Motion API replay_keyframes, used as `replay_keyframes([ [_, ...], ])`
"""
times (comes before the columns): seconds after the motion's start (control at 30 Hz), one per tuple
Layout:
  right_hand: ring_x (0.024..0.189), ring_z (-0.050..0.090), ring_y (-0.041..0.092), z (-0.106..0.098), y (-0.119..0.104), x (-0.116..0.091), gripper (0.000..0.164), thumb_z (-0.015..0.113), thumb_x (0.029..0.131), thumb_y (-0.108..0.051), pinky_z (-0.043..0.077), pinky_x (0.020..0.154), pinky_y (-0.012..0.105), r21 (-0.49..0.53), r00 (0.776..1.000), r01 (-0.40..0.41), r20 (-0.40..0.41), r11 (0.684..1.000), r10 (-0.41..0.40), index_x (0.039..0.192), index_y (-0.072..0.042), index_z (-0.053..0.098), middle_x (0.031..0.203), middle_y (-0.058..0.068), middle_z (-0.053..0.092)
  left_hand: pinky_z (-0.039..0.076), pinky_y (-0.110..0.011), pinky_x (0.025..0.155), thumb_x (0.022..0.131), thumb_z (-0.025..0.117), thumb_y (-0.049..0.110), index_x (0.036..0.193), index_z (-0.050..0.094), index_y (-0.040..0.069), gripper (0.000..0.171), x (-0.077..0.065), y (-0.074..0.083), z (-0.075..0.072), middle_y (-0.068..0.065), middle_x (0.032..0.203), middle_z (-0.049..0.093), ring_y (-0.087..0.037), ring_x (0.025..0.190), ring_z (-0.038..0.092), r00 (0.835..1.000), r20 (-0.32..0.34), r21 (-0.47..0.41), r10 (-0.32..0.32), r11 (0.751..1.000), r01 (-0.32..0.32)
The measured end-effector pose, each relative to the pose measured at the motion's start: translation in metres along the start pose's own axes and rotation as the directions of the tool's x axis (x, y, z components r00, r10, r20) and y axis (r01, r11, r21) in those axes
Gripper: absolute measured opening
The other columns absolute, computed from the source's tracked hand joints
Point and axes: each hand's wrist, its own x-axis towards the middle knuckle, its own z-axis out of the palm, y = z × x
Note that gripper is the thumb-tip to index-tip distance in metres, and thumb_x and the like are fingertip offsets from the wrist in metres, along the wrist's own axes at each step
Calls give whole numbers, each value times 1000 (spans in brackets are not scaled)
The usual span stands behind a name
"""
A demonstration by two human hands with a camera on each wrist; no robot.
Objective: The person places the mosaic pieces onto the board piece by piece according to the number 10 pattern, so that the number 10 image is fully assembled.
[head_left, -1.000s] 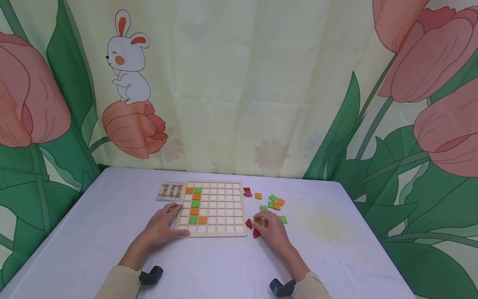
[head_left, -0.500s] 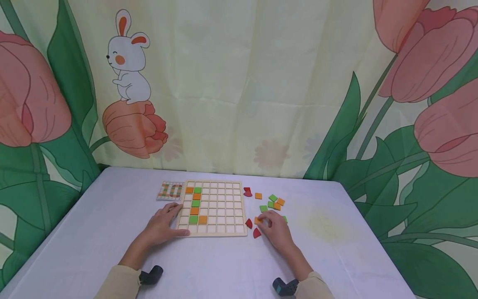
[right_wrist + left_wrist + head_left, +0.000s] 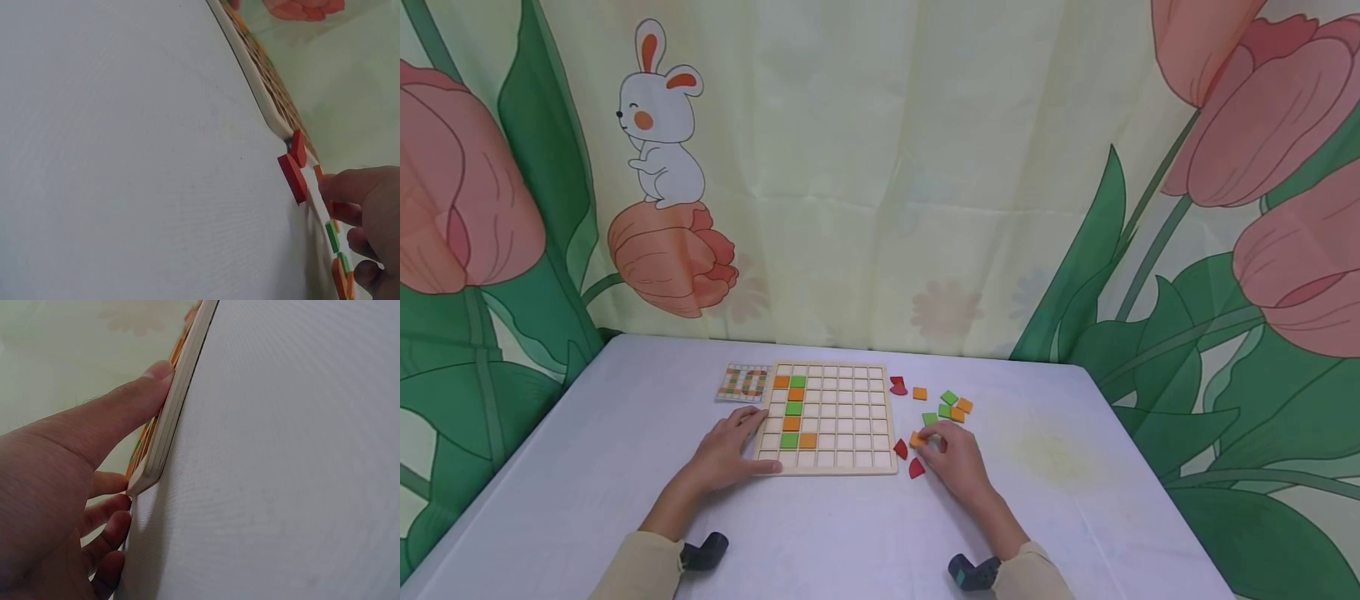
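A pale wooden grid board point(image 3: 850, 417) lies in the middle of the table, with orange and green square tiles in its left columns. My left hand point(image 3: 727, 450) rests at its near left corner. The left thumb point(image 3: 134, 397) lies straight along the front edge, and the fingers touch the left side. To the right of the board, my right hand point(image 3: 957, 458) pinches an orange square tile point(image 3: 916, 439) between thumb and fingertips. Two red quarter-round pieces, one nearer point(image 3: 917, 468) and one beside the board point(image 3: 901, 448), lie close to that hand.
Several loose green and orange tiles point(image 3: 950, 398) lie beyond my right hand. More red pieces point(image 3: 898, 386) sit by the board's far right corner. A printed pattern card point(image 3: 742, 382) lies left of the board. A patterned curtain point(image 3: 850, 208) hangs behind the table.
My right hand has shifted slightly right, then settled at the orange tile. That tile has moved a little away from me. The left hand and the board have stayed put.
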Motion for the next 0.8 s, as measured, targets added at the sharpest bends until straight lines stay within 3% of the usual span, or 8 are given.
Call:
replay_keyframes([
  [0.53,65,46,10,10,-26,0,15,77,83,-27,38,51,18,102,995,78,52,992,-84,97,-24,73,85,-11,63,37,-61,103,68,79,60,150,36,12,104,1,-2,1,-17,153,33,-39,132,37,1000,9,1,-2,1000,2],
  [0.8,69,48,11,18,-37,3,16,78,82,-26,41,58,18,112,990,118,60,987,-125,97,-22,72,87,-6,63,37,-61,102,68,79,60,150,36,12,104,1,-2,2,-17,152,34,-39,131,38,1000,3,2,11,1000,-11],
])
